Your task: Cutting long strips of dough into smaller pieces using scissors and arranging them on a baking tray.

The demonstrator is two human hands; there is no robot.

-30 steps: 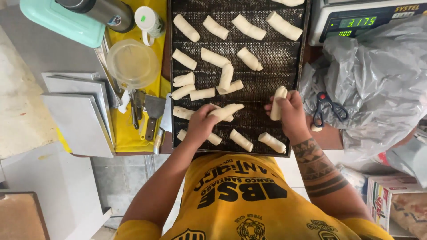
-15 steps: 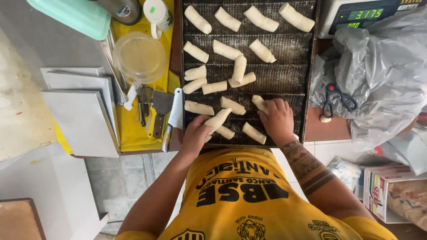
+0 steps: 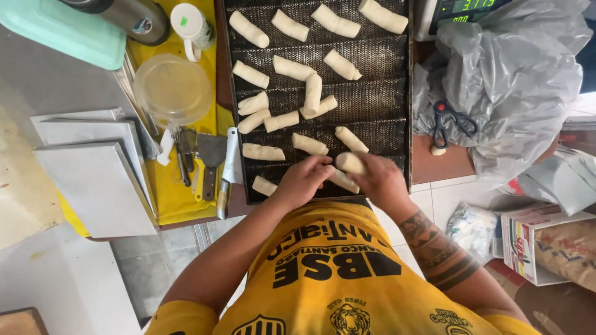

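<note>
Dark perforated baking tray (image 3: 372, 68), many pale dough rolls in loose rows. At near edge, left hand (image 3: 302, 181) and right hand (image 3: 380, 180) together; right fingers closed on one dough piece (image 3: 349, 162), left fingers curled over the tray, grasp unclear. Risk: crowded near-edge rolls likely to touch and stick. Yellow cloth on surface (image 3: 186, 198), scrapers (image 3: 211, 155), plastic bag (image 3: 515, 80), scissors (image 3: 453, 121); tiled floor below.

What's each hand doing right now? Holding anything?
Left hand: on the dark baking tray, grip cannot be told.
Right hand: closed on a dough piece.
</note>
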